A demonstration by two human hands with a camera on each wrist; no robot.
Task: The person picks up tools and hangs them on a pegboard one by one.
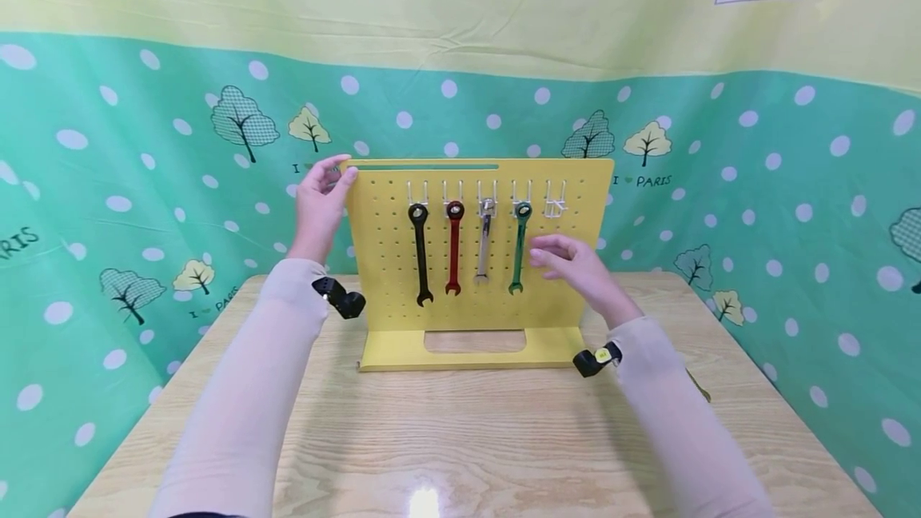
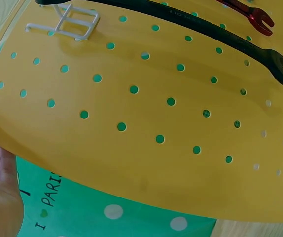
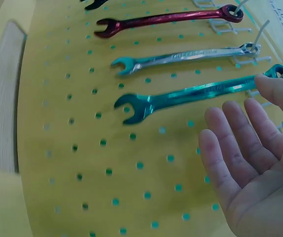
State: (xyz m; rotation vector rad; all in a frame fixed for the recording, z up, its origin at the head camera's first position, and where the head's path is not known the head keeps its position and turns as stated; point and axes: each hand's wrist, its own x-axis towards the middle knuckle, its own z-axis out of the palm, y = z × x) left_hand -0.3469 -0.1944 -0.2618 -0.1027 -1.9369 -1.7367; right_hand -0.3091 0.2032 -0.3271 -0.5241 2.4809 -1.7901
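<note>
A yellow pegboard (image 1: 547, 302) stands upright on its own base. My left hand (image 1: 320, 206) pinches its upper left edge, thumb on the front and fingers behind. Four combination wrenches hang side by side from white hooks: a black wrench (image 1: 421, 254), a red wrench (image 1: 454, 250), a silver wrench (image 1: 484, 246) and a green wrench (image 1: 519, 250). My right hand (image 1: 572, 262) is just right of the green wrench, fingers loosely extended and nothing in them. In the right wrist view the thumb overlaps the ring end of the green wrench (image 3: 200, 91).
A fifth white hook (image 1: 555, 202) on the board's right side bears no wrench. On the wooden table (image 1: 432, 430), a yellowish tool end (image 1: 699, 388) shows past my right forearm, which hides the rest of it. A patterned curtain (image 1: 446, 114) encloses the back and sides.
</note>
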